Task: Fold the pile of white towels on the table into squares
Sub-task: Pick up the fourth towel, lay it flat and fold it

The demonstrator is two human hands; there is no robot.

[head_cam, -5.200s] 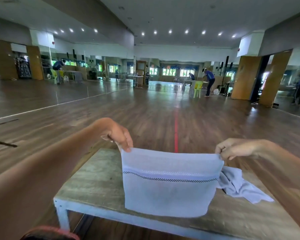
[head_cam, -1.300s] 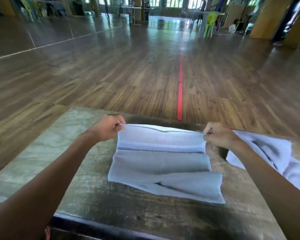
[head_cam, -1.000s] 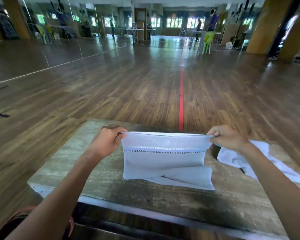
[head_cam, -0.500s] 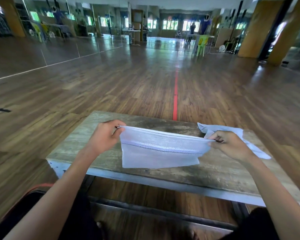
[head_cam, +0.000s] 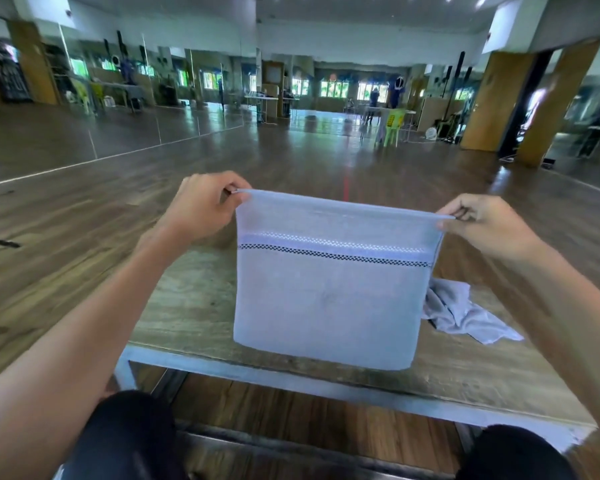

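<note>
A white towel (head_cam: 329, 299) with a black checkered stripe hangs flat in the air above the table (head_cam: 187, 313). My left hand (head_cam: 201, 206) pinches its top left corner. My right hand (head_cam: 485, 226) pinches its top right corner. The towel's lower edge hangs over the table's near side and hides part of the tabletop. A second white towel (head_cam: 461, 317) lies crumpled on the table to the right, partly behind the held one.
The low wooden table has a white metal frame (head_cam: 291, 372). My knees (head_cam: 129, 434) are just in front of it. Open wooden floor with a red line (head_cam: 346, 183) stretches beyond. A green chair (head_cam: 394, 126) and people stand far back.
Both hands have lifted the towel off the table, and it now hangs stretched out vertically. The view has tilted upward.
</note>
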